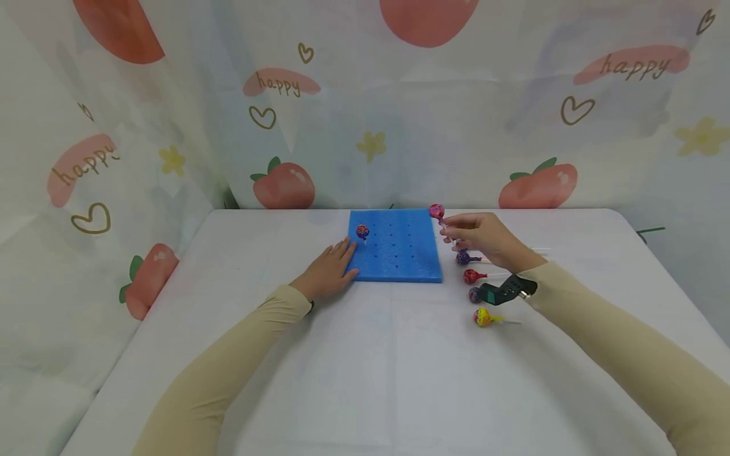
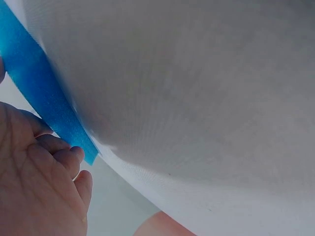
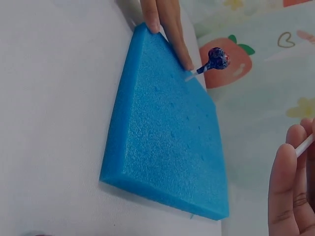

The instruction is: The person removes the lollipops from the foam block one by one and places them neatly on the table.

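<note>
A blue foam block [image 1: 393, 269] with rows of small holes lies on the white table. One lollipop with a dark wrapper [image 1: 362, 232] stands upright in a hole near the block's left side; its stick shows in the right wrist view. My left hand [image 1: 331, 269] rests at the block's left edge, fingers extended along it. Just beyond the block's right edge, my right hand [image 1: 481, 237] pinches a pink lollipop [image 1: 436, 211] by its stick, head up, above the table. In the right wrist view the white stick [image 3: 305, 146] shows between thumb and fingers.
To the right of the block several lollipops lie in a column: a purple one [image 1: 462, 258], a red one [image 1: 471, 277], a dark one [image 1: 474, 295] partly hidden by the wrist strap [image 1: 507, 290], and a yellow one [image 1: 482, 317]. A printed curtain [image 1: 331, 126] hangs behind the table.
</note>
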{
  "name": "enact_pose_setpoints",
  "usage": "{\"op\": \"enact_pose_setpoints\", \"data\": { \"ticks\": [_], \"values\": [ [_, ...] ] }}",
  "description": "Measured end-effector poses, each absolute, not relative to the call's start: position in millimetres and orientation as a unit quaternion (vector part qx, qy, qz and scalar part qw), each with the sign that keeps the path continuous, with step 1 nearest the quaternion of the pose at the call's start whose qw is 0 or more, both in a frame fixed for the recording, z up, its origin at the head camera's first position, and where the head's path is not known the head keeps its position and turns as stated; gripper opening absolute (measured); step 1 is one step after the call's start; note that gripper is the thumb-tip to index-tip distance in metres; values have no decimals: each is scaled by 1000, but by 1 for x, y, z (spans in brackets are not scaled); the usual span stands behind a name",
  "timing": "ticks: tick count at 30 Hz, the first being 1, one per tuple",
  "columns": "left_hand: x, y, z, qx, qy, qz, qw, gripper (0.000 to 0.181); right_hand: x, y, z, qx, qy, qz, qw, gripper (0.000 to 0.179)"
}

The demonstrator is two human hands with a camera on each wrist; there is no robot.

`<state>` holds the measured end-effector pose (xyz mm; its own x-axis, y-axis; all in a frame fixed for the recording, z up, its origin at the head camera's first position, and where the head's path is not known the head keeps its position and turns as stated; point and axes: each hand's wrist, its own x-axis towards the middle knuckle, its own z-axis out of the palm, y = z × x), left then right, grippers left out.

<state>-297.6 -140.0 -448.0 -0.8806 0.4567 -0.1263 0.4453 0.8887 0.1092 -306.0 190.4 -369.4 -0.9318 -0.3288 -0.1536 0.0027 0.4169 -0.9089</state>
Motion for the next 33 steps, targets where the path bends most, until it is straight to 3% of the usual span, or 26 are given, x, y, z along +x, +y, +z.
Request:
{"op": "enact_pose_setpoints", "data": {
  "ticks": [33],
  "values": [
    [-297, -139, -446, 230, 969, 33, 82, 68, -282, 280, -371, -73, 874, -457, 148, 57]
  ]
}}
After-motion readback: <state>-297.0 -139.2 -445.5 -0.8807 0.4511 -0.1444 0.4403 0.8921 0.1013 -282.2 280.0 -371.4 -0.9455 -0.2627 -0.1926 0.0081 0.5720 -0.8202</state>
